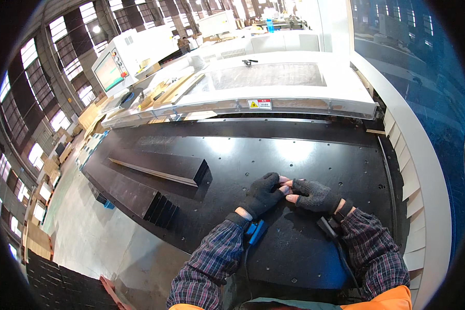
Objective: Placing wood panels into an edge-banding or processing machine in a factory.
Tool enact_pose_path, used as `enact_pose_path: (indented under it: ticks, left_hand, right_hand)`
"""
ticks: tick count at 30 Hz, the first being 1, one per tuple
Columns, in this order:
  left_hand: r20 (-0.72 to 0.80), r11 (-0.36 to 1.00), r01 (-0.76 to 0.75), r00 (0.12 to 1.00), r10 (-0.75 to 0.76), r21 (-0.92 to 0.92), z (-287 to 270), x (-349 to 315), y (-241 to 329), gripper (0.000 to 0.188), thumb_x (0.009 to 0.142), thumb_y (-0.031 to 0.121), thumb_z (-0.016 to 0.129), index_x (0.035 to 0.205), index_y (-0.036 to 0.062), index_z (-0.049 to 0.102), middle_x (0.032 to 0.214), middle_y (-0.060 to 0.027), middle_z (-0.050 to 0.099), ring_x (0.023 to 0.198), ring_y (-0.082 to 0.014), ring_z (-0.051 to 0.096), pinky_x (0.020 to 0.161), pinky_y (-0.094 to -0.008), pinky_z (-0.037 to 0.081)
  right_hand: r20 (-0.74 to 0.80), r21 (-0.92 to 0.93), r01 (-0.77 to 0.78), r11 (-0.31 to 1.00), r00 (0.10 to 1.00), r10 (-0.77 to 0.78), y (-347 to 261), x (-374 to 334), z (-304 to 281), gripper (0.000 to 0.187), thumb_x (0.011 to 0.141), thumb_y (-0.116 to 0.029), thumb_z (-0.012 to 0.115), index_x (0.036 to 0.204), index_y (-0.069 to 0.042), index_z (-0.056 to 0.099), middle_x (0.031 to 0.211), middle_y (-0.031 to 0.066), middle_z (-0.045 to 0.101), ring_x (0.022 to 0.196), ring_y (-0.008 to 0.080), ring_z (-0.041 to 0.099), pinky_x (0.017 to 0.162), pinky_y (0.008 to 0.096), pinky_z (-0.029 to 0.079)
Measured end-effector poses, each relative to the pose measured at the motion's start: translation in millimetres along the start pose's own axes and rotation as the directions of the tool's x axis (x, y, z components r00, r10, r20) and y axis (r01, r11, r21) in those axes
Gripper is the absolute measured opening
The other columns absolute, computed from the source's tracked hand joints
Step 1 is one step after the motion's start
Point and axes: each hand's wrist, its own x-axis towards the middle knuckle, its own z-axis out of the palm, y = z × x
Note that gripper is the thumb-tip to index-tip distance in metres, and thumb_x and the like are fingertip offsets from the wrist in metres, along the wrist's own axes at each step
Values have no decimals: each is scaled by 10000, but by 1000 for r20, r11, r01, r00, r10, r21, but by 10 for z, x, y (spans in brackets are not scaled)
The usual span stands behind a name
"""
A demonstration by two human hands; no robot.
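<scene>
Though gloved, two hands (263,196) (316,196) above one table (263,157)

A red-and-white warning label (263,104) with a yellow triangle (253,104) is marking the near edge of the far white cover (344,82).

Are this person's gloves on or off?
On: dark gloves cover the left hand and right hand, leaving some fingertips bare where the hands meet.
</scene>
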Motion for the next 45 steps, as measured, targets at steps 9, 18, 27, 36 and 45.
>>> enact_pose_path:
  ticks: [9, 18, 27, 36, 45]
  left_hand:
    - [-17, 1000, -29, 999, 29, -1, 53, 21, -73, 234, 969, 212, 651, 1139, 57, 693, 1043, -116, 697, 952, -233, 678, 857, -370, 544]
    - [-5, 999, 33, 999, -33, 17, -6, -19, -44, 249, 967, 256, 656, 1111, 54, 677, 1080, -128, 692, 971, -244, 675, 868, -382, 540]
    - [-1, 999, 32, 999, -32, 32, -60, -19, 5, 257, 948, 287, 673, 1062, 56, 677, 1008, -136, 675, 942, -275, 673, 832, -392, 527]
    - [-35, 999, 4, 999, -2, 53, -15, -11, -54, 245, 947, 287, 673, 1030, 57, 668, 996, -139, 669, 912, -287, 674, 811, -409, 531]
    - [-26, 1000, 0, 1000, 1, 19, -5, 19, -101, 228, 936, 274, 685, 1035, 69, 665, 996, -129, 671, 904, -273, 676, 815, -405, 540]
  right_hand:
    - [-17, 46, 47, 998, 999, -47, 68, 5, 23, 482, 982, -394, 627, 1354, -90, 600, 1185, 176, 650, 1133, 314, 627, 996, 429, 489]
    - [-8, 10, 34, 999, 999, -34, -28, 20, 26, 468, 985, -372, 626, 1340, -69, 604, 1153, 153, 665, 1105, 299, 637, 979, 419, 493]
    - [-7, 57, 19, 998, 1000, -18, -133, 1, 11, 459, 971, -335, 661, 1331, -55, 608, 1199, 152, 674, 1119, 259, 643, 979, 383, 497]
    - [-26, 145, 37, 989, 999, -34, -117, -5, 50, 426, 978, -271, 654, 1341, -54, 601, 1200, 142, 677, 1107, 250, 645, 962, 377, 506]
    - [-50, 95, 67, 993, 997, -63, -101, 19, 34, 400, 971, -272, 662, 1313, -68, 626, 1165, 138, 695, 1082, 238, 655, 962, 373, 506]
